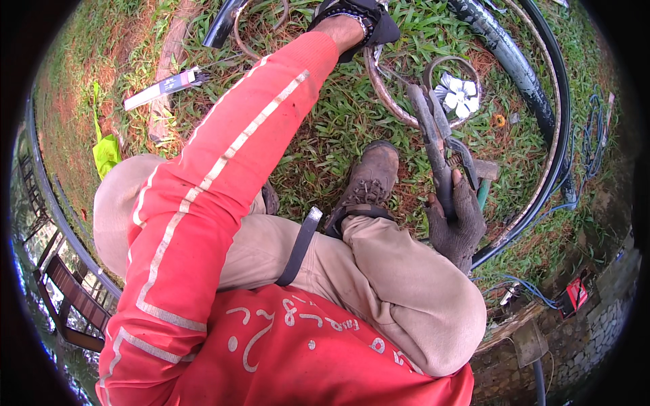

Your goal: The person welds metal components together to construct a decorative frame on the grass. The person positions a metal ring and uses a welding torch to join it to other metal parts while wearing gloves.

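Note:
My right hand [460, 220], in a grey knitted glove with bare fingertips, grips a dark welding electrode holder [435, 145]. Its jaws point up and to the left, and a thin rod runs from their tip toward a rusty curved metal strip [384, 91]. My left arm reaches far forward. At the top edge my left hand [355, 21], in a black glove, is beside the upper end of that strip; its fingers are hidden. Near the holder's jaws, a silvery metal flower [460, 96] sits by a small metal ring [478, 74].
A hammer [485, 169] with a green handle lies near my right hand. Large curved metal tubes [521, 74] arc around the right side. A packet of thin rods [162, 88] and a yellow-green bag [106, 154] lie at left. Blue cable [592, 139] coils at far right.

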A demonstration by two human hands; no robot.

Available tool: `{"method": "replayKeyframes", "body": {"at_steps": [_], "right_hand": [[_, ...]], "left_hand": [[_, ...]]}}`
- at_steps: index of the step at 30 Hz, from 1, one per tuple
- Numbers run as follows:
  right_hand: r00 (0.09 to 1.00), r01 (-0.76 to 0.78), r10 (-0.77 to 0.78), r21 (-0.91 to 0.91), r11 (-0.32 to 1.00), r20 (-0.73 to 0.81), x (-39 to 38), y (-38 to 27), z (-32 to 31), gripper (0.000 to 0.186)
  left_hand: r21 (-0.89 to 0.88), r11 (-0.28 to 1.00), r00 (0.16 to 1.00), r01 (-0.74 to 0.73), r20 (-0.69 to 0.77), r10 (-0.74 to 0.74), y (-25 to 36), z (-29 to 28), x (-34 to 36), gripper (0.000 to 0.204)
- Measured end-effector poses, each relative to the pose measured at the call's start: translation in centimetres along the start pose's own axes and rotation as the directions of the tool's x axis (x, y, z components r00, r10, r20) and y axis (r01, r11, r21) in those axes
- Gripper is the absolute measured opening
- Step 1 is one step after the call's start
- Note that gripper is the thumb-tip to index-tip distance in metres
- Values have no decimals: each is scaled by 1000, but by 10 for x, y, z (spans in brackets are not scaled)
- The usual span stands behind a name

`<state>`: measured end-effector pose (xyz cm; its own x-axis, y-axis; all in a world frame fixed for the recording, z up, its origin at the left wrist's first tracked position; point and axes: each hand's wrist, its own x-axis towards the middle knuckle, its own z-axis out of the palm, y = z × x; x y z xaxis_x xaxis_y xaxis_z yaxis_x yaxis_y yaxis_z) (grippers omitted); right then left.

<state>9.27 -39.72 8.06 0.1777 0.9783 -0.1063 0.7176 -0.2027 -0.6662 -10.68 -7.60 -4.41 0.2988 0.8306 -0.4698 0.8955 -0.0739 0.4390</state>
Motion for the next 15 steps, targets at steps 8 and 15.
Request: {"method": "replayKeyframes", "body": {"at_steps": [8, 15], "right_hand": [[997, -65, 65, -1, 998, 33, -1, 2, -1, 71], [959, -106, 154, 202, 974, -238, -8, 23, 5, 69]], "left_hand": [[-7, 1000, 1000, -4, 11, 4, -6, -4, -5, 57], [-66, 986, 949, -154, 268, 166, -29, -40, -8, 57]]}}
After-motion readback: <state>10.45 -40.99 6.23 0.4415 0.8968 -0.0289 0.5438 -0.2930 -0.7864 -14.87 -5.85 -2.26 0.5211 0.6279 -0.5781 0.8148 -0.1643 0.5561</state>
